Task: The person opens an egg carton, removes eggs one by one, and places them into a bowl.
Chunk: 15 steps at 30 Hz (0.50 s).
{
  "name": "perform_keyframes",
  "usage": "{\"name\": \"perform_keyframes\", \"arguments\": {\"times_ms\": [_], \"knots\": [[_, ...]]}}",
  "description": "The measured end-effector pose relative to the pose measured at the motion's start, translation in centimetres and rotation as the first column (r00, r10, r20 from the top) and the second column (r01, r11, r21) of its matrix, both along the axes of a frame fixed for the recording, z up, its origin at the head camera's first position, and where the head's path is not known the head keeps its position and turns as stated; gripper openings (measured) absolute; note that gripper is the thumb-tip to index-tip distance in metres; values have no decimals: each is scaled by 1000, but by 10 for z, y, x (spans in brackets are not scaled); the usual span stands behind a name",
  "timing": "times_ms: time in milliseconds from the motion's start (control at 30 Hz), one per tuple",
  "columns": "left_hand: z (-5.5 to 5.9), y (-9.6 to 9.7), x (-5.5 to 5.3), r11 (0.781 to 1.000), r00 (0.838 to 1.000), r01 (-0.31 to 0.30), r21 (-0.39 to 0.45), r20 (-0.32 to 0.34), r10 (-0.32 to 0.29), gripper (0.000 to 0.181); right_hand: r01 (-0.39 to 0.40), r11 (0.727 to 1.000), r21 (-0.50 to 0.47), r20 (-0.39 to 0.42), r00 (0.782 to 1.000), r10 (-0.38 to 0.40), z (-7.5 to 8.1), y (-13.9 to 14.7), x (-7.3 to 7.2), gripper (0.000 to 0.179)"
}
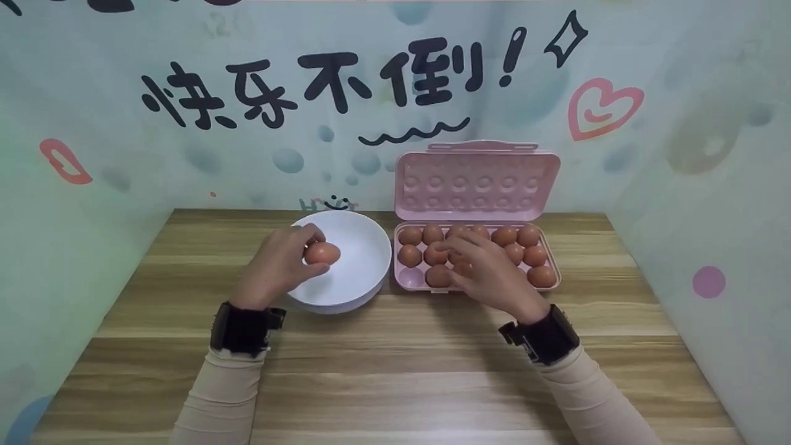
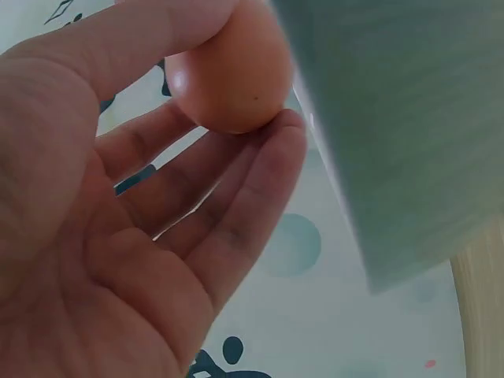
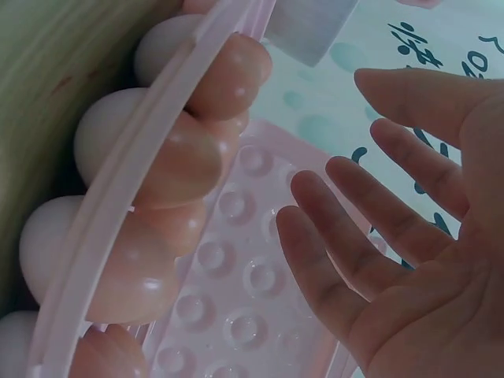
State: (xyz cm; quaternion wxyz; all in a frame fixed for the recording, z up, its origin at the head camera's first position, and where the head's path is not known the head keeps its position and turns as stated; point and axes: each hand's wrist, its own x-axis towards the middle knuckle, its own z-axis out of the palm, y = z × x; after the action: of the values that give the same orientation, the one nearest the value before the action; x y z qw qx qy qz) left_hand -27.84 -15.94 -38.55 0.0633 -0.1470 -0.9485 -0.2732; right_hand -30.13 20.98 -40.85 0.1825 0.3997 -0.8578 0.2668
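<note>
**Holding a brown egg (image 1: 322,253) over a white bowl (image 1: 364,266)**

Head view: The left hand (image 1: 272,266) pinches the egg between thumb and fingertips, above the bowl's mouth. The bowl stands on a wood-grain table (image 1: 371,389), just left of a pink carton (image 1: 412,280) whose lid (image 1: 477,185) is raised at the back. Rows of brown eggs (image 1: 410,236) sit in the carton. The right hand (image 1: 488,272) is over them, hiding several. Both wrists wear black devices (image 1: 241,329) below beige sleeves (image 1: 216,395). Behind runs a pale backdrop (image 1: 247,173) with large black lettering (image 1: 337,80), bubbles and hearts.

Left wrist view: The thumb lies across one side of the egg and the other fingers meet it from below. The bowl's outer wall, blurred and shaded, fills the upper right, close beside the egg and fingertips.

Right wrist view: The right hand grasps nothing; its fingers are loosely extended and spread, apart from the eggs along the carton's rim. Round bumps dot the lid behind the fingers, and part of the bowl shows at the top.
</note>
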Motion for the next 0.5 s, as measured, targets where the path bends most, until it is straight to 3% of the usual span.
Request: {"name": "perform_keyframes", "arguments": {"times_ms": [233,500], "knots": [[-4,-6,-4,998,988,-20,-56,149,28,30,-7,1000,17,4,1000,7,-4,3,0,37],[-11,-9,-6,990,981,29,-140,196,0,26,30,999,37,45,999,-31,-5,6,2,35]]}}
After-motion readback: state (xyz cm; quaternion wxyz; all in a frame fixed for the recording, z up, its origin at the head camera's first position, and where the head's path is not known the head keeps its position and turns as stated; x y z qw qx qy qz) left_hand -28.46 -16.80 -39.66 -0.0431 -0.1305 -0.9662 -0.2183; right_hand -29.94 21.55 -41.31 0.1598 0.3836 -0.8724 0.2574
